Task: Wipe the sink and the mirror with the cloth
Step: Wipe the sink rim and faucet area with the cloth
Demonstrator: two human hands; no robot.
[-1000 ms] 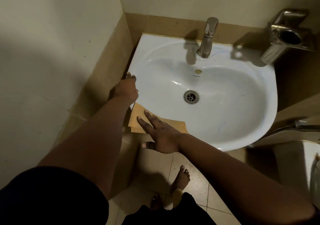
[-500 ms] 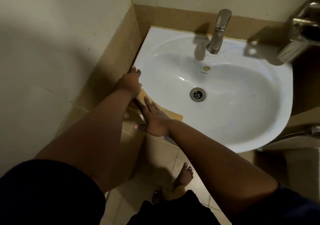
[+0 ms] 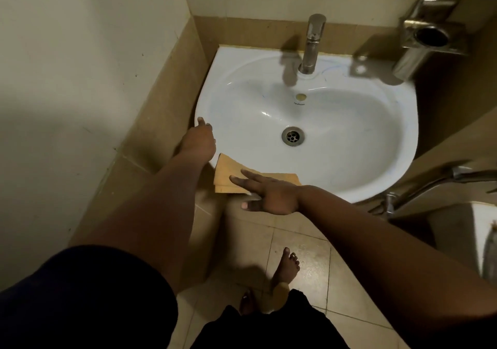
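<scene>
On the sink (image 3: 376, 160) rim, the flat, spread right hand (image 3: 269, 195) presses the cloth (image 3: 231, 172).

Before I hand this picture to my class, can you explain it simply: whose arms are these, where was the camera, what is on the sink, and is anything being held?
No machine is here: a person wears a camera on the head, so you look down along their own arms. The white sink sits in a tiled corner, with a metal tap at the back and the drain in the middle. An orange-tan cloth lies over the sink's front rim. The right hand rests flat on it with fingers spread, pressing rather than gripping. The left hand rests on the sink's left edge. A steel holder hangs on the wall to the right. No mirror is in view.
</scene>
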